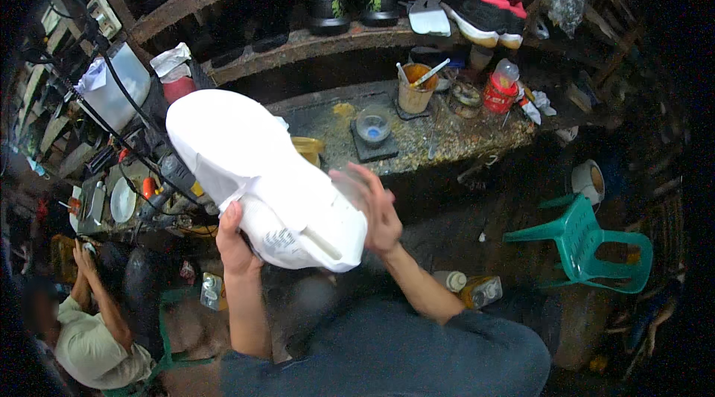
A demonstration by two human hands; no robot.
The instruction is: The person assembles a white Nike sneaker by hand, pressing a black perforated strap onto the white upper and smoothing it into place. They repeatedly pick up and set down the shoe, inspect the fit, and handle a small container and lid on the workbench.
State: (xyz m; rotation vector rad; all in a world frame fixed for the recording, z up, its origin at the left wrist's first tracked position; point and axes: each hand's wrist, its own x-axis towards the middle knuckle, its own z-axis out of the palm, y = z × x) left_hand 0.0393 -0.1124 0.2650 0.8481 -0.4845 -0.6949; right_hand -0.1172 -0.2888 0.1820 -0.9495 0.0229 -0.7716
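A white shoe (pixel 246 144) fills the middle of the view, its pale sole turned up and its toe end toward the upper left. My left hand (pixel 237 242) is closed on its near side, thumb showing against the edge and the other fingers hidden beneath. Beside the heel end is my right hand (pixel 378 207), somewhat blurred, with its fingers stretched out and apart. Part of that hand passes close to the shoe; whether it touches cannot be made out. Behind the shoe, on the workbench (pixel 477 140), a small clear bowl (pixel 372 127) sits on a dark block.
A tub with brushes (pixel 415 91) and a red container (pixel 499 91) stand along the bench. Shelves above hold dark shoes (pixel 328 10) and a black-and-pink shoe (pixel 488 17). A green plastic chair (pixel 585 244) is at right. Another person (pixel 100 341) sits at lower left.
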